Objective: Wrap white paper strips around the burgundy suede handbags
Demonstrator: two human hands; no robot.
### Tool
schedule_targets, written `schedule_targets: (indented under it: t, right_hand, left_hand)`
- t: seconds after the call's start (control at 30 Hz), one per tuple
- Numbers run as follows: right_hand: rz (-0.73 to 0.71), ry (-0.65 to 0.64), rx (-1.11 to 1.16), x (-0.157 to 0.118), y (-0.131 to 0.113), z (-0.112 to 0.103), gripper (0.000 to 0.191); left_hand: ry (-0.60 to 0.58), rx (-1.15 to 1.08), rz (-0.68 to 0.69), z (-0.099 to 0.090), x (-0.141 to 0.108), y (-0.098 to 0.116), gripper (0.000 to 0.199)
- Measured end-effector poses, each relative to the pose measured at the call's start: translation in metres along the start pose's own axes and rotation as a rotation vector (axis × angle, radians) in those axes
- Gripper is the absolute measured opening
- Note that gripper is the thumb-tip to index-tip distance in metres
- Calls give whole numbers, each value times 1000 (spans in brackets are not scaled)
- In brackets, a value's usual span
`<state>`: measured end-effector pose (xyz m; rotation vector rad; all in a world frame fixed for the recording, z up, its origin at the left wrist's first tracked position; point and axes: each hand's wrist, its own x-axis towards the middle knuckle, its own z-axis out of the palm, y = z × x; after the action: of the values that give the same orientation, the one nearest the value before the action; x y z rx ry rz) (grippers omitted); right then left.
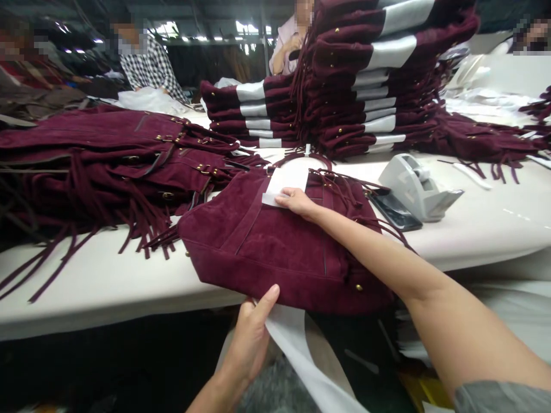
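Observation:
A burgundy suede bag lies flat at the table's front edge, its lower edge jutting a little past it. My left hand grips that lower edge, thumb on top and fingers underneath, partly hidden. Beside it a long white strip hangs down from under the bag. At the bag's upper part lies a white sheet. My right hand is closed at the sheet's lower end, fingertips pinching a short piece of tape over the suede.
Stacked burgundy bags with white bands rise behind. More fringed bags are piled on the left. A grey tape dispenser stands to the right beside a dark phone-like slab. Co-workers, one in a checked shirt, are across the table.

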<state>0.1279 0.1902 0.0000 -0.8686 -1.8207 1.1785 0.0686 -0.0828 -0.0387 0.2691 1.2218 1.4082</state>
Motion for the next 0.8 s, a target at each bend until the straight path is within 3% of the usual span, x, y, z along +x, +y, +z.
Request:
schedule_targets:
  t: [0.1, 0.23, 0.4, 0.43, 0.5, 0.6, 0.73, 0.8]
  right_hand:
    - [8, -25, -1, -23, 31, 0, 22]
    - [-22, -22, 2, -32, 43, 1, 26]
    - [-21, -14, -32, -31, 39, 1, 21]
    - [-17, -15, -39, -31, 39, 2, 19]
    - [-10, -19, -48, -33, 39, 3, 17]
    - [-5, -23, -63, -34, 41, 5, 17]
    - [-49, -25, -129, -34, 42, 1, 13]
    - [-96, 8, -192, -35, 44, -4, 12]
  left_hand:
    - [-105, 38, -224, -28, -24, -8, 43]
    - [-69, 186, -349, -56, -49, -14, 51]
    - [47, 439, -47, -64, -76, 9, 92]
    - [59, 494, 13, -64, -81, 17, 94]
    - [22, 600, 125, -61, -87, 35, 77]
    - [-162, 630, 205, -53, -79, 55, 42]
    - [-483, 379, 113, -31, -39, 74, 62]
    - [-528, 402, 117, -17, -16, 84, 66]
